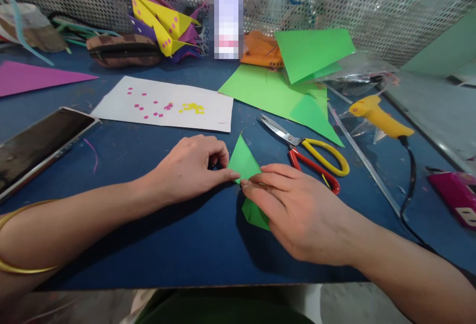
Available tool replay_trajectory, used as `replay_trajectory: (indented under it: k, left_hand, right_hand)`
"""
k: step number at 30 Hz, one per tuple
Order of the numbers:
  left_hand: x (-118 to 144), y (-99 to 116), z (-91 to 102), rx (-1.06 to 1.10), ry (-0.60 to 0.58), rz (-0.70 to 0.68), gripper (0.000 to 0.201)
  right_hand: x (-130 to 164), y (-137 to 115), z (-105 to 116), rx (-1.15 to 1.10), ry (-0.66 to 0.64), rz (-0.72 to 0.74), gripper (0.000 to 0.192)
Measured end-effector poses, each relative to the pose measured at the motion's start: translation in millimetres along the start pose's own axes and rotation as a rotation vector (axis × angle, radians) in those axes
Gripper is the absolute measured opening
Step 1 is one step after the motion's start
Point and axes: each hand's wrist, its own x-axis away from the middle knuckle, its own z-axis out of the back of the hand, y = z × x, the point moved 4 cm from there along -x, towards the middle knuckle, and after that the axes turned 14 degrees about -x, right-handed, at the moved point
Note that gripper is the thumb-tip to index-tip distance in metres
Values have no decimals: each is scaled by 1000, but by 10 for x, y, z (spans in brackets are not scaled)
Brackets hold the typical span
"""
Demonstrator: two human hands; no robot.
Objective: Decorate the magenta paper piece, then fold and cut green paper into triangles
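Note:
A small folded piece of green paper [243, 158] lies on the blue table in front of me, with a pointed tip facing away. My left hand [199, 163] pinches its left edge between thumb and curled fingers. From the other side my right hand [297, 205] presses the paper's middle with thumb and fingertips, close to my left thumb. A lower flap of the paper shows beneath my right hand; the rest of it is hidden there. Just beyond my right hand lie scissors [293, 140] with one yellow and one red handle, blades apart.
White paper [178, 123] bears small pink and yellow pieces. Green sheets [260, 86] lie at the back right, near a yellow glue gun [383, 118] with a black cord. A dark phone [44, 140] is at left. Behind are a pouch [122, 50] and yellow folded paper [159, 24].

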Motion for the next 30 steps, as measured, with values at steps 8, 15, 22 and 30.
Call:
replay_trajectory:
  k: [8,15,22,30]
  left_hand:
    - [20,-4,-36,-56,52,-29,24]
    - [196,144,111,-161,183,-365,27]
    - [585,484,-38,-681,228,-508,34]
    - [808,622,-139,-760,323,-501,44]
  right_hand:
    - [11,-11,3,25,-8,20,35]
    - [26,49,8,-18,-31,-13,38]
    - [26,54,19,-38,-50,-41,36]
    - [19,45,24,-53,-19,-28,33]
